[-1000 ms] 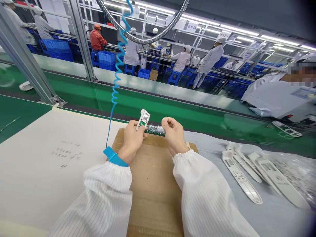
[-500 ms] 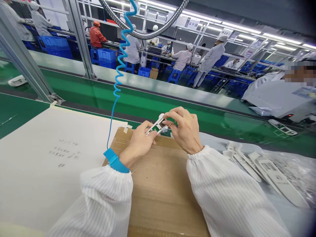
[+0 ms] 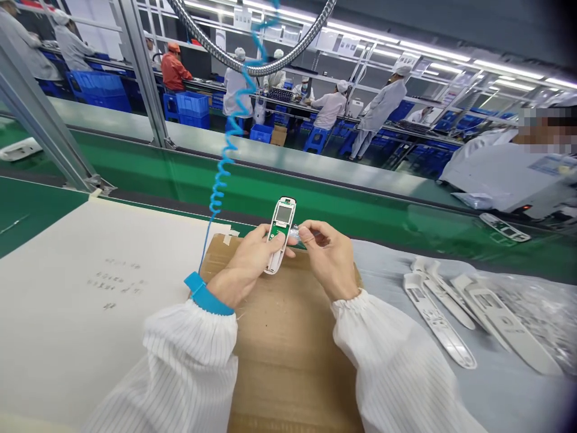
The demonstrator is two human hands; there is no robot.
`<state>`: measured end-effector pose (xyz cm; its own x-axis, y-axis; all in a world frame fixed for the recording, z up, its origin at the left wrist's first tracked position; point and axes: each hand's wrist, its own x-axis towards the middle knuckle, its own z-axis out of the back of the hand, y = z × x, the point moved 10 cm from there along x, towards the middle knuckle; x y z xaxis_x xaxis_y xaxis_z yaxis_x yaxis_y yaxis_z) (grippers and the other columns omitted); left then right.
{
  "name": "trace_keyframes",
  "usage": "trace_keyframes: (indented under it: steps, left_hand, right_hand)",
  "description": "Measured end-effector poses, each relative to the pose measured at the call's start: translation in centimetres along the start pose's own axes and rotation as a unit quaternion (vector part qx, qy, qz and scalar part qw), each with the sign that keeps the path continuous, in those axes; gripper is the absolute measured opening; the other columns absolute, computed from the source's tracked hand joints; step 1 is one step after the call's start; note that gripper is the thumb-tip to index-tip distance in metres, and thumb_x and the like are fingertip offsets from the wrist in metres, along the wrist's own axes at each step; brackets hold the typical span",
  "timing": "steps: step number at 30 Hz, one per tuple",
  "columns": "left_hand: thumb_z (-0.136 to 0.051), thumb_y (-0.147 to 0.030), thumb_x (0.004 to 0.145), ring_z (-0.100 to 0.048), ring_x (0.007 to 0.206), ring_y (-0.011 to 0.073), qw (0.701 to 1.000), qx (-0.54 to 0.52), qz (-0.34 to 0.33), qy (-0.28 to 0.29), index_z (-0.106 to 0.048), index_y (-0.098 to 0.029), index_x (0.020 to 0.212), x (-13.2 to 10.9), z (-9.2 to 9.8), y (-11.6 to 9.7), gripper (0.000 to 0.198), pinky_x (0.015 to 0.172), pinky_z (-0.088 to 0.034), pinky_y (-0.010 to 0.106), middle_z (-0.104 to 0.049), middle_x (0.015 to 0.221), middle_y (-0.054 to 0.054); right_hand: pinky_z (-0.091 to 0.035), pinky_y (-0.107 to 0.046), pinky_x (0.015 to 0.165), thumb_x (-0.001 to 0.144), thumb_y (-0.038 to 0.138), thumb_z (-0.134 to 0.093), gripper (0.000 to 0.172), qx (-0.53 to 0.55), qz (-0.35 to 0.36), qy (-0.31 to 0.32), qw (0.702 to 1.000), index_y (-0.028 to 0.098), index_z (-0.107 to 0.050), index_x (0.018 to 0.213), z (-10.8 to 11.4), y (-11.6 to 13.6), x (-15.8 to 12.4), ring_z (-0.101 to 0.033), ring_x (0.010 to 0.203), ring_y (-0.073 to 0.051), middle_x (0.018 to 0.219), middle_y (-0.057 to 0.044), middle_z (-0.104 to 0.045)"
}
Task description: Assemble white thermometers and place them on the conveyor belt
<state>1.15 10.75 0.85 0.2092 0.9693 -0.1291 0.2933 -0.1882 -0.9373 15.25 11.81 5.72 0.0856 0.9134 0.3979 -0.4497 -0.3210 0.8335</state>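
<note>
1. While the left hand grips the white casing above the cardboard, its green board faces up.
2. The right hand pinches narrowly on clear film.
3. A loose grip could drop the casing.

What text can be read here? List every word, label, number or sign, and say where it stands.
Nothing can be read.
Too blurred: the handwritten lines on the white sheet.
Too small: the badge on the co-worker's white smock.
Too small: the posted signs above the far line.
</note>
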Motion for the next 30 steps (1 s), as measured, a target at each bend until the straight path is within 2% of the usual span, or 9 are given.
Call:
trace_keyframes:
  steps: [4,6,9,12,14,17,19,25,30]
  left_hand:
    - [-0.06,-0.029,0.093,-0.065,0.081,0.0126,0.999,-0.026,-0.015,0.036,-0.058,-0.017,0.104,0.2,-0.6,0.1,0.017,0.064,-0.043,0.024,-0.07,0.112,0.009]
    - [-0.06,-0.029,0.092,-0.064,0.08,0.0121,0.999,-0.027,-0.016,0.037,-0.057,-0.017,0.104,0.3,-0.7,0.2,0.017,0.064,-0.043,0.024,-0.07,0.11,0.009]
    - [-0.059,-0.028,0.093,-0.064,0.075,0.0115,0.999,-0.006,-0.021,0.024,-0.055,-0.017,0.102,0.3,-0.6,0.1,0.014,0.061,-0.041,0.023,-0.071,0.103,0.008]
    - [-0.057,-0.026,0.093,-0.062,0.067,0.0111,0.998,0.052,-0.038,-0.009,-0.052,-0.019,0.101,0.1,-0.1,-0.2,0.012,0.059,-0.039,0.023,-0.07,0.088,0.004]
    - [-0.056,-0.026,0.093,-0.062,0.066,0.0123,0.987,0.13,-0.075,-0.05,-0.052,-0.02,0.1,-0.2,0.5,-0.9,0.01,0.061,-0.04,0.024,-0.069,0.081,0.001]
    - [-0.054,-0.025,0.093,-0.064,0.072,0.0153,0.949,0.265,-0.134,-0.109,-0.054,-0.022,0.1,-0.8,1.1,-2.2,0.007,0.068,-0.041,0.027,-0.068,0.08,0.0]
    - [-0.052,-0.025,0.094,-0.063,0.074,0.0167,0.928,0.319,-0.15,-0.125,-0.055,-0.024,0.101,-1.1,1.1,-2.7,0.008,0.068,-0.04,0.028,-0.067,0.08,-0.001]
    - [-0.048,-0.025,0.095,-0.06,0.072,0.019,0.898,0.389,-0.158,-0.131,-0.055,-0.026,0.102,-1.4,1.0,-3.3,0.01,0.065,-0.036,0.028,-0.066,0.079,-0.001]
    - [-0.052,-0.022,0.092,-0.064,0.074,0.0191,0.9,0.365,-0.103,-0.215,-0.054,-0.024,0.099,-0.8,4.4,-2.8,0.007,0.071,-0.041,0.03,-0.069,0.086,0.002]
  right_hand:
    - [-0.042,-0.031,0.063,0.083,0.052,-0.069,0.032,0.096,-0.046,-0.021,0.994,0.021,-0.073,0.092,-0.5,-0.3,-0.5,-0.053,0.065,-0.015,0.081,-0.002,-0.07]
    - [-0.042,-0.03,0.061,0.082,0.052,-0.071,0.033,0.107,-0.05,-0.034,0.992,0.021,-0.074,0.092,-0.5,0.0,-0.5,-0.053,0.062,-0.014,0.074,-0.001,-0.068]
    - [-0.041,-0.029,0.059,0.081,0.051,-0.071,0.032,0.097,-0.044,-0.059,0.993,0.021,-0.074,0.092,-0.2,0.5,-0.5,-0.051,0.061,-0.013,0.076,-0.002,-0.069]
    - [-0.039,-0.028,0.056,0.08,0.051,-0.073,0.034,0.088,-0.054,-0.078,0.992,0.02,-0.075,0.093,-0.1,0.4,-0.5,-0.049,0.058,-0.013,0.075,-0.002,-0.068]
    - [-0.035,-0.028,0.053,0.078,0.051,-0.074,0.034,0.091,-0.069,-0.091,0.989,0.019,-0.075,0.092,-0.1,0.1,-0.6,-0.043,0.055,-0.011,0.07,0.0,-0.064]
    - [-0.03,-0.027,0.051,0.077,0.049,-0.075,0.033,0.12,-0.077,-0.102,0.984,0.018,-0.074,0.089,-0.4,-0.4,-0.6,-0.035,0.053,-0.009,0.068,0.001,-0.06]
    - [-0.03,-0.026,0.052,0.077,0.048,-0.075,0.033,0.146,-0.08,-0.097,0.981,0.018,-0.072,0.089,-0.7,-0.8,-0.5,-0.035,0.055,-0.009,0.07,0.002,-0.059]
    - [-0.032,-0.027,0.055,0.08,0.046,-0.069,0.027,0.16,-0.088,-0.079,0.98,0.019,-0.063,0.081,-1.6,-1.3,-0.8,-0.04,0.057,-0.011,0.067,0.003,-0.052]
    - [-0.028,-0.026,0.053,0.079,0.041,-0.066,0.022,0.141,-0.1,-0.018,0.985,0.021,-0.058,0.076,-3.4,-0.9,-1.3,-0.035,0.055,-0.011,0.062,0.005,-0.046]
